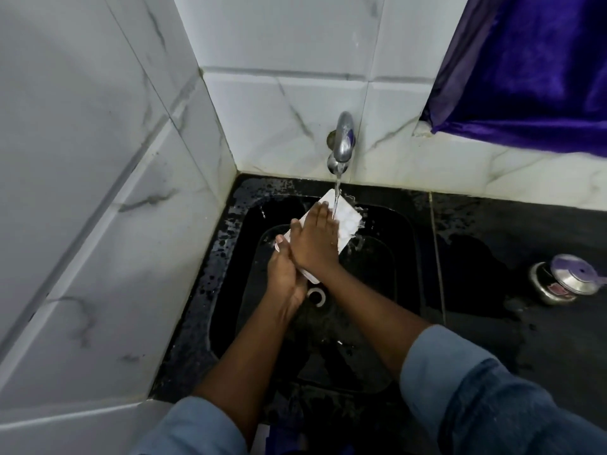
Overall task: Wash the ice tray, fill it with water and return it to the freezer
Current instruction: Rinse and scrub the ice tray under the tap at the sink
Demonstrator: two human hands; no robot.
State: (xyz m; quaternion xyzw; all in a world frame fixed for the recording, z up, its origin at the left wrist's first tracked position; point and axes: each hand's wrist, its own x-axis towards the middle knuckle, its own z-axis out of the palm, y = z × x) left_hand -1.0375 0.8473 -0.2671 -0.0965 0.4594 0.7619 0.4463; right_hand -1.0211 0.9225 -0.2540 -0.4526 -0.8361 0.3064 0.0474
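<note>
- The left hand (285, 269) is gripping the near end of the white ice tray (345, 221), with the fingers curled closed around its edge and the thumb lying along the side.
- The right hand (315, 238) is lying flat and open on top of the tray, palm down, fingers stretched toward the far end; it is not gripping anything.
- The tray is staying tilted over the black sink (404, 244), its far end sticking out beyond the right fingertips.
- Water is running from the metal tap (343, 142) above and beyond both hands, and is falling on the tray just beside the right fingers.
- A small metal pot (565, 279) is standing well to the right of the hands on the wet dark counter (542, 231).
</note>
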